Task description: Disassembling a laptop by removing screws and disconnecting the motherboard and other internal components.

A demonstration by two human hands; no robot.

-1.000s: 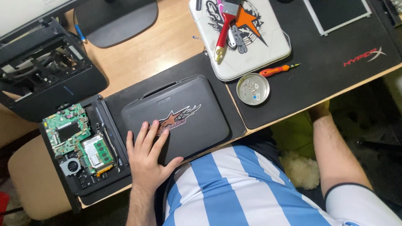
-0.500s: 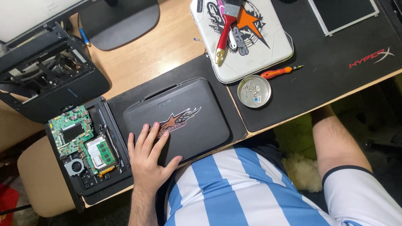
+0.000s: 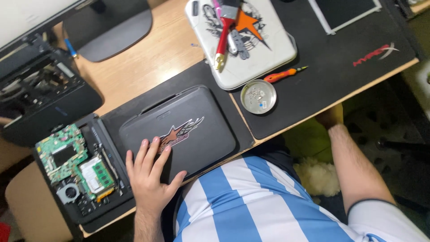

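My left hand (image 3: 150, 172) lies flat, fingers spread, on the near left corner of a closed dark grey laptop (image 3: 197, 130) with a star sticker on its lid. The laptop rests on a black mat (image 3: 134, 112). My right hand (image 3: 330, 117) hangs below the desk's front edge, off the table. Only part of it shows, and I cannot see its fingers. An opened laptop base (image 3: 76, 166) with a bare green circuit board and a small fan lies just left of my left hand.
A white laptop (image 3: 264, 49) carrying a red-handled brush and small tools sits at the back. Beside it are a round metal tin (image 3: 258, 96) with screws and an orange screwdriver (image 3: 282, 75). A black desk mat (image 3: 358, 67) covers the right. A dismantled black device (image 3: 40, 98) stands far left.
The view has shifted a little. My left hand stays flat on the dark laptop and my right arm stays below the desk edge.
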